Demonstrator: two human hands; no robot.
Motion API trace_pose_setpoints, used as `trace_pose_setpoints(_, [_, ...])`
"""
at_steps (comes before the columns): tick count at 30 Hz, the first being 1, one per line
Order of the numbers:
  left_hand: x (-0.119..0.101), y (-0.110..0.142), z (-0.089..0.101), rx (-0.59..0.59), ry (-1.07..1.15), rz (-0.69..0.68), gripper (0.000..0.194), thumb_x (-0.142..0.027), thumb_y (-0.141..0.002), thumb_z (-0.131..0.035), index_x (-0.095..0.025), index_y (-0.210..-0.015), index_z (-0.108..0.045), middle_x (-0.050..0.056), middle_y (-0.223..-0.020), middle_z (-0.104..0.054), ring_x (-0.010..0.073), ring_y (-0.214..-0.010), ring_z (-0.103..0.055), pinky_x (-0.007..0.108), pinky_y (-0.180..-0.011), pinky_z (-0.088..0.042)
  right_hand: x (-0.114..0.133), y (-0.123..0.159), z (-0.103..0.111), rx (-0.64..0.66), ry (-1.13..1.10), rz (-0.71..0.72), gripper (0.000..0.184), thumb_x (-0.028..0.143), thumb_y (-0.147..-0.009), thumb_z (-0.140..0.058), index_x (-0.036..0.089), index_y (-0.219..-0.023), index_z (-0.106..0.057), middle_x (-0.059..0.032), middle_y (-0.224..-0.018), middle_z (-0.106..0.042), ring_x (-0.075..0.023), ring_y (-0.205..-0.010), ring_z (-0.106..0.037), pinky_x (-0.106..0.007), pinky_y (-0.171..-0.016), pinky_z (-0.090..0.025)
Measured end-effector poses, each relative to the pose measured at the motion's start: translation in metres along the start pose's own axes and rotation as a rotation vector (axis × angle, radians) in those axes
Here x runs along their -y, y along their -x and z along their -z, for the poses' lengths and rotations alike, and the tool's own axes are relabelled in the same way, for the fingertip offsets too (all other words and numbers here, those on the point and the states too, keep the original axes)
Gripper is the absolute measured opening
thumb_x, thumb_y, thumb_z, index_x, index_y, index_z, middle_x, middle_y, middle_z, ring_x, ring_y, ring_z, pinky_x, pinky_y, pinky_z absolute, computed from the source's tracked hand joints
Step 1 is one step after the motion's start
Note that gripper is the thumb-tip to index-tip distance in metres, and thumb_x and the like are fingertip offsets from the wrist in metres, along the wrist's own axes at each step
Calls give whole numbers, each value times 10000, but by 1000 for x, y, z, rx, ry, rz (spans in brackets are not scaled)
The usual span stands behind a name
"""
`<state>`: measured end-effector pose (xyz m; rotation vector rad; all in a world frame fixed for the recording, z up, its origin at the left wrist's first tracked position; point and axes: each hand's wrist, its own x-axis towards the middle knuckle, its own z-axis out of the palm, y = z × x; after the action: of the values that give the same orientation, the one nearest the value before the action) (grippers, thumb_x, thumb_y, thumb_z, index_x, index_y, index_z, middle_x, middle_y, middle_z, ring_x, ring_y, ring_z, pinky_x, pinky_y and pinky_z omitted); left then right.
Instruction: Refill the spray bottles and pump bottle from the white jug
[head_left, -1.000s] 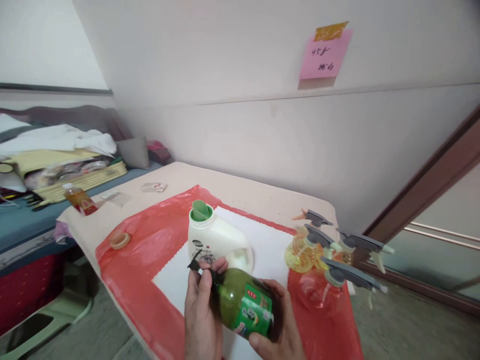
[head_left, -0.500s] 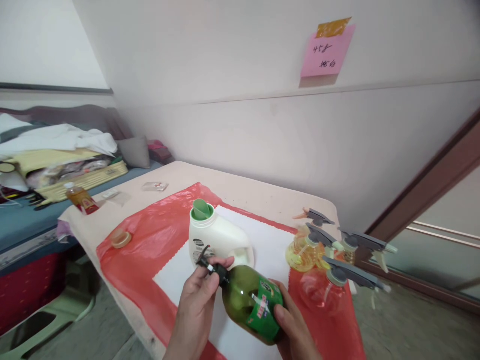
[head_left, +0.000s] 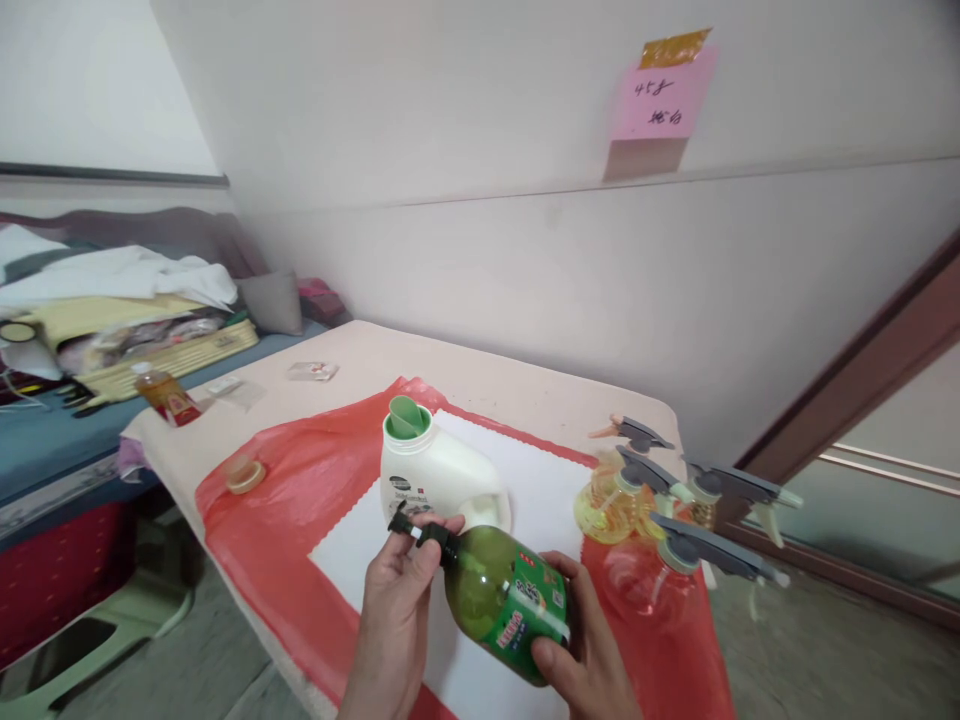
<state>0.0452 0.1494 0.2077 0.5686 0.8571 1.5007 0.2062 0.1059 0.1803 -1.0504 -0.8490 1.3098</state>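
Observation:
A green see-through pump bottle point(head_left: 491, 592) with a green label is held tilted on its side above the table. My left hand point(head_left: 401, 600) pinches the black pump head point(head_left: 435, 541) at its collar, with the nozzle pointing left. Around the base and label end of the bottle, my right hand point(head_left: 581, 640) is wrapped. Just behind stands a white detergent jug point(head_left: 442, 468), uncapped, its green pour spout point(head_left: 407, 418) showing in the mouth. The pump bottle hides the jug's lower part.
Several spray bottles point(head_left: 649, 570) with grey trigger heads stand at the right. A round cap point(head_left: 245, 475) lies on the red plastic sheet point(head_left: 300, 480), left of the white paper point(head_left: 352, 550). A drink bottle point(head_left: 166, 395) stands at the table's left edge.
The pump bottle has turned about its length, so its label faces me more and the nozzle sits lower. Both hands still hold it.

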Motion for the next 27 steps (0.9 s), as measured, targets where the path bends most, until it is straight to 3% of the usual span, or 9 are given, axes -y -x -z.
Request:
trace_pose_setpoints(9, [-5, 1, -5, -6, -55, -25, 315, -304, -642, -809, -152, -895, -699, 111, -931, -722, 282, -981, -650, 442, -962, -427, -5, -1, 0, 1, 4, 81, 845, 638, -502, -793, 300, -1172, -405, -65, -1162, -540, -227, -1042, -560, -323, -833, -483])
trace_pose_setpoints(14, [-1, 0, 2, 5, -40, -3, 309, -300, -648, -804, -155, -903, -707, 104, -949, -717, 283, -989, -650, 444, -968, -427, -17, -4, 10, 83, 104, 210, 843, 474, -528, -842, 302, -1209, -376, -95, -1243, -508, -261, -1146, -525, -361, -912, -471])
trace_pose_setpoints(16, [-1, -2, 5, 54, -47, -4, 286, -294, -674, -787, -160, -915, -712, 106, -964, -717, 287, -1009, -644, 448, -974, -422, -20, -4, 12, 52, 55, 139, 829, 493, -528, -836, 296, -1208, -405, -85, -1225, -543, -262, -1131, -534, -355, -898, -478])
trace_pose_setpoints(18, [-1, -2, 7, 121, -67, -8, 275, -287, -686, -779, -162, -923, -716, 116, -988, -716, 301, -1028, -636, 456, -970, -422, -20, -3, 10, 18, -59, -36, 728, 579, -624, -749, 287, -1218, -445, -79, -1234, -574, -250, -1092, -559, -333, -821, -503])
trace_pose_setpoints(21, [-2, -2, 6, 158, -87, -25, 291, -289, -673, -788, -163, -926, -717, 124, -1004, -712, 314, -1045, -624, 454, -962, -425, -14, -5, 5, 133, -249, -296, 647, 676, -789, -514, 226, -1252, -469, -137, -1262, -584, -260, -987, -624, -306, -610, -515])
trace_pose_setpoints(24, [-5, -3, 6, 94, -54, -38, 268, -304, -714, -758, -179, -945, -701, 109, -1018, -705, 292, -1057, -616, 435, -967, -424, -7, -6, 3, 271, -380, -328, 858, 683, -681, -645, 264, -1368, -349, -147, -1374, -501, -303, -1030, -631, -327, -583, -550])
trace_pose_setpoints(27, [-9, -4, 6, 52, -10, -40, 263, -309, -732, -742, -186, -958, -686, 103, -1018, -699, 284, -1042, -621, 432, -958, -435, -8, -6, 9, 347, -340, -284, 1108, 487, -501, -861, 347, -1416, -251, -120, -1424, -463, -283, -988, -660, -312, -595, -564])
